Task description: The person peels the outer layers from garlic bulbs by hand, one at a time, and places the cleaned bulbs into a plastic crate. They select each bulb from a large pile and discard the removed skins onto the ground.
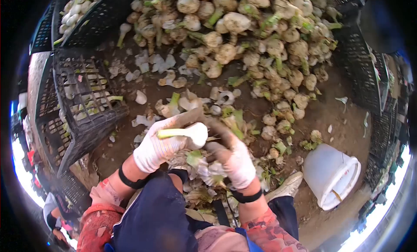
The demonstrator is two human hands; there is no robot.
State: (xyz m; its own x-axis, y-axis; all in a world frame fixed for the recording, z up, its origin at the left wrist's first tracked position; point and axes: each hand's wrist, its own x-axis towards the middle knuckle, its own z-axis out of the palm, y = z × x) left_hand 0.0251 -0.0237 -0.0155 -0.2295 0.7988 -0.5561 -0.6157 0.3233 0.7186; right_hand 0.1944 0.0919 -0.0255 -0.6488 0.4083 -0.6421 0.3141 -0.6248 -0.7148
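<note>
Smooth white fennel bulb [196, 133] in gloved hands [195, 152]

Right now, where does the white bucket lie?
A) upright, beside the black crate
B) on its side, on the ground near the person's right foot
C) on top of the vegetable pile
B: the white bucket lies tipped on the dirt beside the shoe, its opening sideways.

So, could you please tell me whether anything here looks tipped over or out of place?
Yes: the white bucket lies on its side on the dirt, its mouth facing sideways. A black crate beside the vegetable pile also sits tilted.
</note>
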